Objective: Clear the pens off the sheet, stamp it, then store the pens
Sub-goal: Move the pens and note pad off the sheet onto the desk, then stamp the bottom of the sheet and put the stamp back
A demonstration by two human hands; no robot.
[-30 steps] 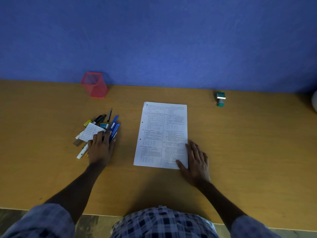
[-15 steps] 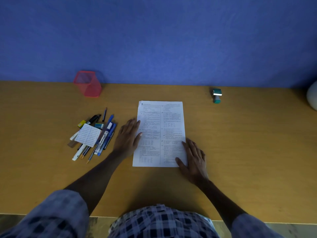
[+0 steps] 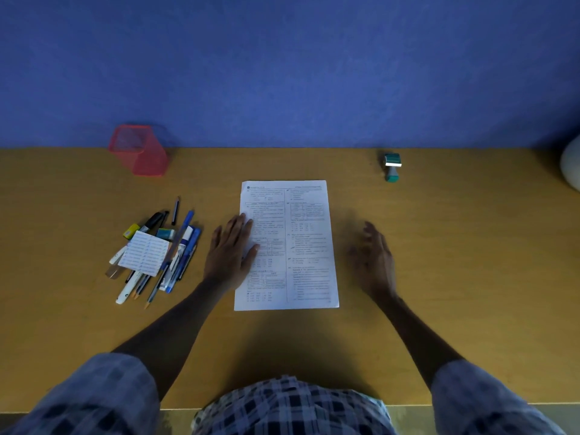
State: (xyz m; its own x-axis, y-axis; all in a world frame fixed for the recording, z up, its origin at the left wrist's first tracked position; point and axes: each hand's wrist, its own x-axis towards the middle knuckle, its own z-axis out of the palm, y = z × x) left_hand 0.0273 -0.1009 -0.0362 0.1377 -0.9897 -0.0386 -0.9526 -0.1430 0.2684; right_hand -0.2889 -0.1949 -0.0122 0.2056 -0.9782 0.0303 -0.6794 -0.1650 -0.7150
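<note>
A printed white sheet (image 3: 301, 233) lies flat in the middle of the wooden desk (image 3: 455, 277). My left hand (image 3: 230, 254) rests palm down on the sheet's left edge, fingers spread, holding nothing. My right hand (image 3: 375, 259) hovers blurred just right of the sheet, fingers apart and empty. A pile of several pens (image 3: 180, 255) and markers lies left of the sheet, with a small printed card (image 3: 144, 252) on top. A green stamp (image 3: 392, 166) stands at the back right. A red mesh pen holder (image 3: 139, 150) stands at the back left.
A blue wall runs along the desk's far edge. A pale rounded object (image 3: 572, 167) shows at the right border. A yellow eraser (image 3: 131, 230) and a teal one (image 3: 165, 233) sit among the pens. The desk's near edge is by my body.
My left hand left the pen pile and moved right onto the sheet's left edge. My right hand lifted off the sheet's lower right corner and moved right and forward.
</note>
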